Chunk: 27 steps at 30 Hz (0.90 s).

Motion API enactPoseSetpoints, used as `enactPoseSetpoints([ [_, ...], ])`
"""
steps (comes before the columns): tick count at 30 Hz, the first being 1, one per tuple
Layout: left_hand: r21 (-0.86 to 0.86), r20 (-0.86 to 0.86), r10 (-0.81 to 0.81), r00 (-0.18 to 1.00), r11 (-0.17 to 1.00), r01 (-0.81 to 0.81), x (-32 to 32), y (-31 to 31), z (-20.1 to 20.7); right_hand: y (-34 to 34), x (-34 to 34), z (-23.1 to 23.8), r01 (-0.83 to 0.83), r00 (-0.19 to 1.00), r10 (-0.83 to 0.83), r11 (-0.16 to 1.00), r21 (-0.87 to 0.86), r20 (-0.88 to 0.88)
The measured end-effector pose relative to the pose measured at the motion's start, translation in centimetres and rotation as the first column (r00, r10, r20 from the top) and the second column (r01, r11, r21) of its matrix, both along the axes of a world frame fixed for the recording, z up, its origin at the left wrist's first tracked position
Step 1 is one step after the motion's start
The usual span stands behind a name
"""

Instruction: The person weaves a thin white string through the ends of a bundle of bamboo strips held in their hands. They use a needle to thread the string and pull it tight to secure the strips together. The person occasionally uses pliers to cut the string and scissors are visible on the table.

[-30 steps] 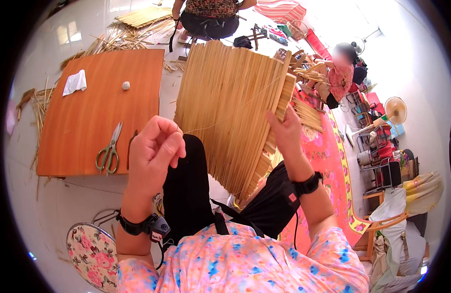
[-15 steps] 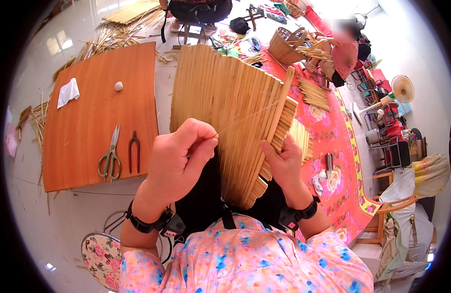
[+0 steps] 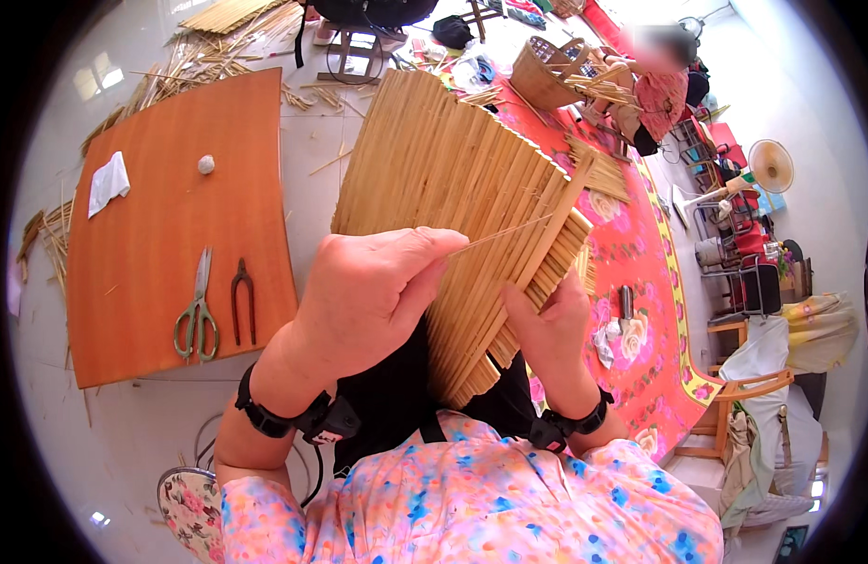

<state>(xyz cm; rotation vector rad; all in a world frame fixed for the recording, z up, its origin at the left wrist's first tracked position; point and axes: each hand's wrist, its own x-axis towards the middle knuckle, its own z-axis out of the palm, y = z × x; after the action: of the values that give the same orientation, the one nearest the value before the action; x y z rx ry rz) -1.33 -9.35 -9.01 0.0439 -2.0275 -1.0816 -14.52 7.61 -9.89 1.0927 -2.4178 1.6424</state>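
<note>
A wide panel of side-by-side straw-coloured reed stalks (image 3: 434, 169) leans across my lap, its far end fanning up and away. My left hand (image 3: 382, 277) is pinched closed over the panel, holding a thin thread (image 3: 509, 231) that runs taut to the panel's right part. Along that side lies a flat pale strip (image 3: 558, 232), with more stalks showing beyond it. My right hand (image 3: 556, 324) grips the panel's right edge, thumb on top and fingers mostly hidden behind the stalks.
At left an orange-brown board (image 3: 152, 282) holds green-handled scissors (image 3: 199, 315), dark pincers (image 3: 243, 301), a white cloth (image 3: 109, 183) and a small ball (image 3: 205, 165). Loose stalks (image 3: 185, 75) litter the floor. A red floral mat (image 3: 641, 395) and basket (image 3: 544, 73) lie right, near another person (image 3: 661, 99).
My left hand has moved right and the thread now runs more directly to the panel's right side. The panel has tilted slightly to the right. My right hand keeps its grip.
</note>
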Motion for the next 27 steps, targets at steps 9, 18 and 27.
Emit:
enactPoseSetpoints([
  [9,-0.165,0.008,0.063,0.998,0.984,-0.061,-1.8,-0.5,0.4,-0.7,-0.5,1.2,0.017,1.000,-0.017,1.000,-0.014,0.008],
  [18,-0.200,-0.021,0.022,1.000,0.979,-0.025,-2.4,-1.3,0.5,-1.6,0.1,1.5,0.058,0.998,-0.059,0.993,-0.101,-0.005],
  [27,-0.282,-0.003,0.039,0.999,0.959,-0.038,-2.7,-1.2,1.0,-1.0,0.4,2.1,0.021,1.000,-0.021,1.000,-0.021,0.010],
])
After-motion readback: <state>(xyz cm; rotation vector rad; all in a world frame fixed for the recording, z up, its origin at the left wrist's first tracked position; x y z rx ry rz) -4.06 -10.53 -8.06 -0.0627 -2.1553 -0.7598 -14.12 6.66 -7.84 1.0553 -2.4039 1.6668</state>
